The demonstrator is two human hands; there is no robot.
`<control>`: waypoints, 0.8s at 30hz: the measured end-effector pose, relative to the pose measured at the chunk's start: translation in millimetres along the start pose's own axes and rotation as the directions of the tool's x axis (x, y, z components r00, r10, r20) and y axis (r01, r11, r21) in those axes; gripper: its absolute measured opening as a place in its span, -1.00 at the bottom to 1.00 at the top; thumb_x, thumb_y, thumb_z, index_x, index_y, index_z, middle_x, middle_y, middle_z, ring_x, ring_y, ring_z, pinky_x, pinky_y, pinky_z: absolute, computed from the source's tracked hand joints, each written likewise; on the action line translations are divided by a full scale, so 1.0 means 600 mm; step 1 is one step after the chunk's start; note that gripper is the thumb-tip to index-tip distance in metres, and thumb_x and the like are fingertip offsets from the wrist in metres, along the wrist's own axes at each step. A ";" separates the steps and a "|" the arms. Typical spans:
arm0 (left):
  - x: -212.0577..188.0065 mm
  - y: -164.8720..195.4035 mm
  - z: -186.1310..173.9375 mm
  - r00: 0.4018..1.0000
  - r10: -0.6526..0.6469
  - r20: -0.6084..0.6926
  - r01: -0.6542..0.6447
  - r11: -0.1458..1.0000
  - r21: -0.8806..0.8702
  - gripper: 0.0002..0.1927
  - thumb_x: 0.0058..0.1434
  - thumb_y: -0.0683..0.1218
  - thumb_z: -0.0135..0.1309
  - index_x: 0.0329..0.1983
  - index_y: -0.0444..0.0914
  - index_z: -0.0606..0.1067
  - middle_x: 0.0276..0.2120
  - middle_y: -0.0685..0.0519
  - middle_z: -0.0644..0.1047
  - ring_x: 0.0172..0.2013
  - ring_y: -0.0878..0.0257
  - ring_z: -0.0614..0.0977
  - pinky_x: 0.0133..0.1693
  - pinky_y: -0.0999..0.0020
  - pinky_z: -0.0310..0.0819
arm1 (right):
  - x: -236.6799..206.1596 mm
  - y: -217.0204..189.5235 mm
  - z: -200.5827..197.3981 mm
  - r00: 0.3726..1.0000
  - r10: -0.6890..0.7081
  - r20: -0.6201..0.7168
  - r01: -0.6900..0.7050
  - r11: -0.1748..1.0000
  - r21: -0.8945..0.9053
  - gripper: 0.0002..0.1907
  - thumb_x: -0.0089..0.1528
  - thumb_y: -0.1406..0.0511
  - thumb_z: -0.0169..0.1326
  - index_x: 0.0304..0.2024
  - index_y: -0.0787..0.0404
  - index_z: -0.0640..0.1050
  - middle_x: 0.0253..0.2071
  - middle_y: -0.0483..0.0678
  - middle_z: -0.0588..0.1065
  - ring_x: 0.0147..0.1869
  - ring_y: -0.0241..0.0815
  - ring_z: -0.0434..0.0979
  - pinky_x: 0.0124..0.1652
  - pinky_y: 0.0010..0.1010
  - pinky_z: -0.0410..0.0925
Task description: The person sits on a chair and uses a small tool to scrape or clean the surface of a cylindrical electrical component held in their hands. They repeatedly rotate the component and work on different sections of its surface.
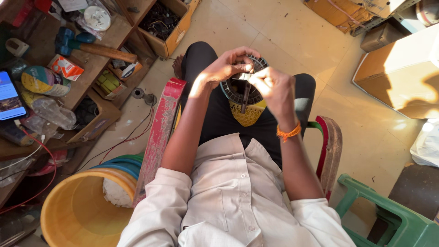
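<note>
Seated person, both hands raised over the lap, centre of frame. Left hand (pixel 224 68) clamped on the upper rim of a dark ring-shaped slotted core (pixel 238 89), fingers curled over its top edge. Right hand (pixel 272 87) closed in a pinch on something thin at the ring's upper right; can't tell what it is. A dark narrow strip (pixel 245 98) hangs down across the ring opening, just below the pinch. Ring sits upright-ish above the knees, a yellow perforated part (pixel 249 114) touching its lower edge. Orange band (pixel 289 132) on the right wrist.

Red chair arm (pixel 160 132) left of the lap. Yellow bucket (pixel 77 215) lower left, white lump inside. Wooden table (pixel 98 55) upper left carries a mallet with a blue head (pixel 91 45), a phone (pixel 9 96) at the left edge, small boxes and clutter. Green plastic stool (pixel 393 219) lower right, cardboard box (pixel 402 73) upper right on the tiled floor
</note>
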State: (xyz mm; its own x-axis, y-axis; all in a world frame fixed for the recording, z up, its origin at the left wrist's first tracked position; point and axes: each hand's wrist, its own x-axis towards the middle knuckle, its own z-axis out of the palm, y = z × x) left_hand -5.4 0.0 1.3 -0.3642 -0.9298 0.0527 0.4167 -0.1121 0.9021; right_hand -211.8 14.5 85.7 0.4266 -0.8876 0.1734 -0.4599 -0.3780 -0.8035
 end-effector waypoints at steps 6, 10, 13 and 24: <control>0.007 -0.005 -0.013 0.997 0.035 0.067 -0.038 0.999 0.037 -0.75 0.37 -0.16 0.21 0.05 -0.30 0.49 -0.26 0.16 0.54 -0.19 0.42 0.55 -0.10 0.52 0.45 | -0.039 0.004 0.034 0.980 -0.152 -0.125 0.144 0.987 -0.075 -0.89 0.23 0.41 0.25 -0.32 0.34 0.57 -0.47 0.01 0.48 -0.50 -0.26 0.38 -0.42 -0.42 0.28; -0.005 0.004 0.001 0.996 0.086 -0.028 -0.082 0.990 0.116 -0.69 0.35 -0.04 0.22 0.08 -0.24 0.49 -0.23 0.17 0.55 -0.16 0.40 0.54 -0.10 0.48 0.43 | -0.078 0.032 0.058 0.975 -0.210 -0.073 0.206 0.977 -0.060 -0.99 0.24 0.46 0.15 -0.28 0.32 0.57 -0.35 0.03 0.50 -0.39 -0.14 0.50 -0.32 -0.40 0.34; -0.034 0.002 0.036 0.926 0.338 -0.166 -0.241 0.871 0.427 -0.63 0.29 0.01 0.27 0.09 -0.21 0.52 -0.12 0.12 0.55 -0.05 0.29 0.52 0.04 0.37 0.43 | -0.090 0.058 0.067 0.987 -0.132 -0.091 0.129 0.991 -0.035 -0.93 0.25 0.46 0.15 -0.30 0.38 0.52 -0.39 0.02 0.45 -0.42 -0.11 0.41 -0.33 -0.39 0.31; -0.056 -0.003 0.090 0.845 0.506 -0.174 -0.137 0.519 0.844 -0.70 0.16 -0.02 0.37 -0.07 -0.11 0.59 -0.23 0.15 0.54 -0.15 0.09 0.47 -0.05 0.22 0.43 | -0.067 0.048 -0.039 0.968 -0.164 -0.188 0.144 0.983 -0.112 -0.95 0.27 0.46 0.18 -0.26 0.39 0.60 -0.45 -0.02 0.40 -0.45 -0.35 0.31 -0.41 -0.43 0.21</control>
State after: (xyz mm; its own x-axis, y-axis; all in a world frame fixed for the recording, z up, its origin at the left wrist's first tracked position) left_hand -38.8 50.6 21.1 0.0478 -0.9032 0.4266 -0.4363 0.3653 0.8223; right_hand -260.4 33.0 68.6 0.3422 -0.8473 0.4063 -0.4781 -0.5292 -0.7009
